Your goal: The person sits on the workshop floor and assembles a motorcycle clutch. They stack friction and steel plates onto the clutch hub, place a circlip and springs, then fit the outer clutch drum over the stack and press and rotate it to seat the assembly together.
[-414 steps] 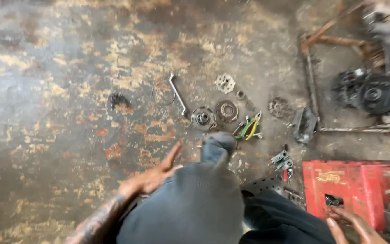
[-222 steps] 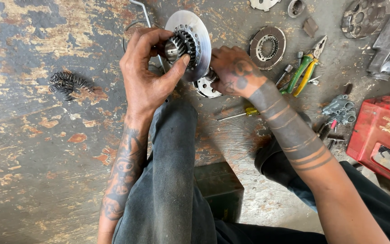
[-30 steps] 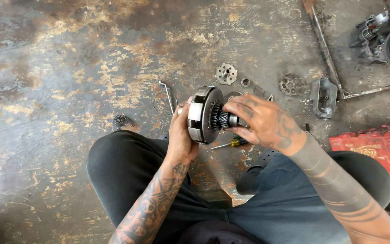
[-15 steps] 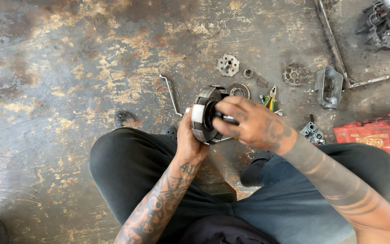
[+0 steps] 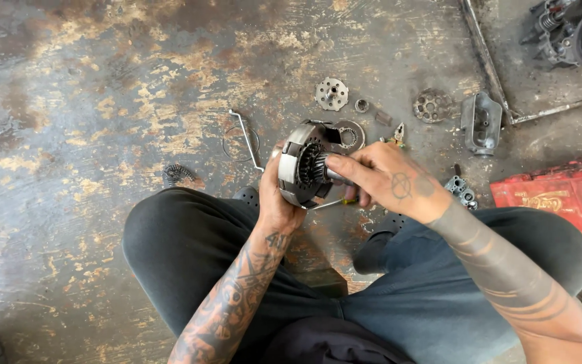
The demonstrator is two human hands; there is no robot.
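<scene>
I sit on a stained concrete floor with my knees apart. My left hand (image 5: pixel 276 199) grips a round metal clutch drum (image 5: pixel 296 170) from behind and holds it on edge above my lap. My right hand (image 5: pixel 389 182) is closed on the toothed hub (image 5: pixel 312 164) that sits in the drum's open face, with its fingers reaching into the centre. Both forearms are tattooed.
On the floor beyond the drum lie a bent wrench (image 5: pixel 245 138), a holed plate (image 5: pixel 331 94), a ring-shaped disc (image 5: pixel 351 135), a small bearing (image 5: pixel 362 106), a gear plate (image 5: pixel 431 105) and a metal housing (image 5: pixel 481 121). A red toolbox (image 5: pixel 560 195) stands at right, an engine (image 5: pixel 577 34) top right, a coil spring (image 5: pixel 178 174) left.
My view has shifted slightly. My right hand has slid further into the drum's face and now covers the hub; the drum stays in my left hand at about the same place.
</scene>
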